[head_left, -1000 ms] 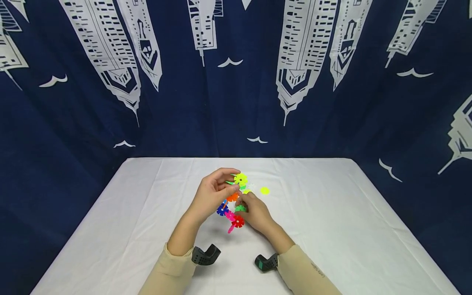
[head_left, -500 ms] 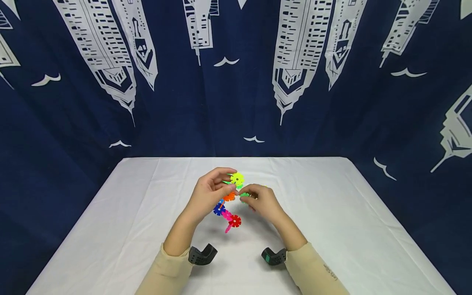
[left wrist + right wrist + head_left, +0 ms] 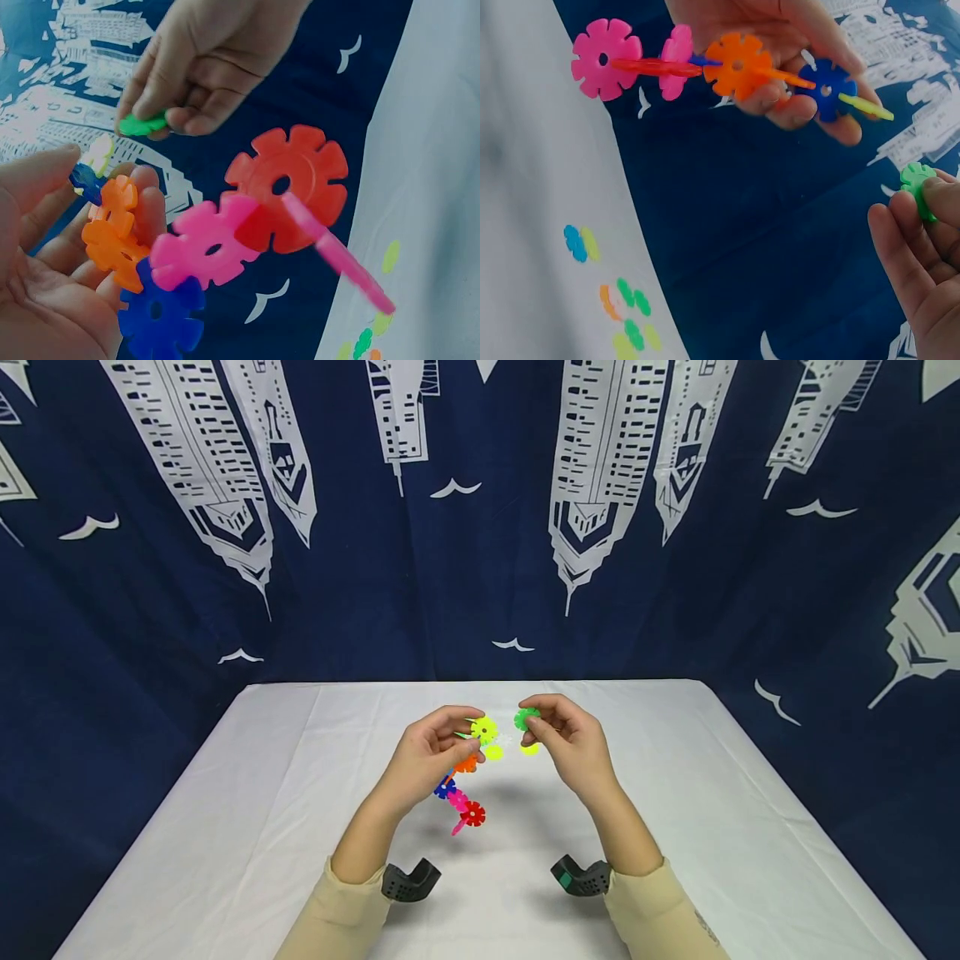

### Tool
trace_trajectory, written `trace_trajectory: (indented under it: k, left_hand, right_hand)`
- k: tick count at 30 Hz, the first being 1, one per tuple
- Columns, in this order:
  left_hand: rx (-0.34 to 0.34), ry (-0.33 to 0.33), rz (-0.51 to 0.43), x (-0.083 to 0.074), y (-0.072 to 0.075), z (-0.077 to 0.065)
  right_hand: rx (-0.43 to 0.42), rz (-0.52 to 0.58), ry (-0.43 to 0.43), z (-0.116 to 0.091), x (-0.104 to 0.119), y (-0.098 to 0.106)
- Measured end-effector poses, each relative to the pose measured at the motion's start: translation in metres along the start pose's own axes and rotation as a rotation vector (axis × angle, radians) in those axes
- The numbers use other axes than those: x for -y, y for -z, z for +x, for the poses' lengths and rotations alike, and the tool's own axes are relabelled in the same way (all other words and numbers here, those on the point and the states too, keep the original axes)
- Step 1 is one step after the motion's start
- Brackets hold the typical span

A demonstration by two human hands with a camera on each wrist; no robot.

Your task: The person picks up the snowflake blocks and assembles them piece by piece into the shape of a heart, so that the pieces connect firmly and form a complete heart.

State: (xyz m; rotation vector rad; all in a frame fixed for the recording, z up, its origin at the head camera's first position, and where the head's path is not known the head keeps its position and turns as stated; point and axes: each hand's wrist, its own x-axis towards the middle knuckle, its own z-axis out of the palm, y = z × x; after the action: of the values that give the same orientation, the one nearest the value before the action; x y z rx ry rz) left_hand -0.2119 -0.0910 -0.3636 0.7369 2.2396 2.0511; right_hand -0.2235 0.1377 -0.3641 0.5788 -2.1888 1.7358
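Observation:
My left hand (image 3: 429, 756) grips a chain of interlocked, flower-shaped notched plastic discs near its upper end. A yellow disc (image 3: 484, 730) tops the chain by the fingertips, with a blue disc (image 3: 826, 91) and orange discs (image 3: 737, 66) following at the fingers. Below hang another blue disc (image 3: 159, 311), a pink disc (image 3: 206, 244), a red disc (image 3: 289, 187) and a pink end disc (image 3: 341, 255) seen edge-on. To the right, at about the same height, my right hand (image 3: 576, 745) pinches a single green disc (image 3: 525, 719) between thumb and fingers, apart from the chain.
Loose discs lie on the white-covered table (image 3: 675, 827) beyond the hands, among them a yellow disc (image 3: 493, 752), a blue disc (image 3: 575, 243) and several green ones. A dark blue curtain (image 3: 450, 577) printed with white buildings hangs behind the table's far edge.
My right hand has drawn away from the chain, moving up and to the right with the green disc in its fingers. The left hand stays nearly in place with the chain.

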Motion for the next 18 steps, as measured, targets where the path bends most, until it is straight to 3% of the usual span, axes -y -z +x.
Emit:
trace_trajectory:
  k: [8,12,18]
  left_hand:
    - [0.047,-0.044,0.053,0.000,-0.001,-0.001]
    - [0.053,-0.050,0.078,0.000,-0.001,-0.001]
    - [0.041,-0.008,0.098,0.001,-0.002,-0.002]
  right_hand:
    - [0.063,0.135,0.078,-0.004,0.010,-0.007]
    - [0.093,0.138,0.102,-0.005,0.010,-0.010]
    - [0.093,0.096,0.114,-0.008,0.010,-0.013]
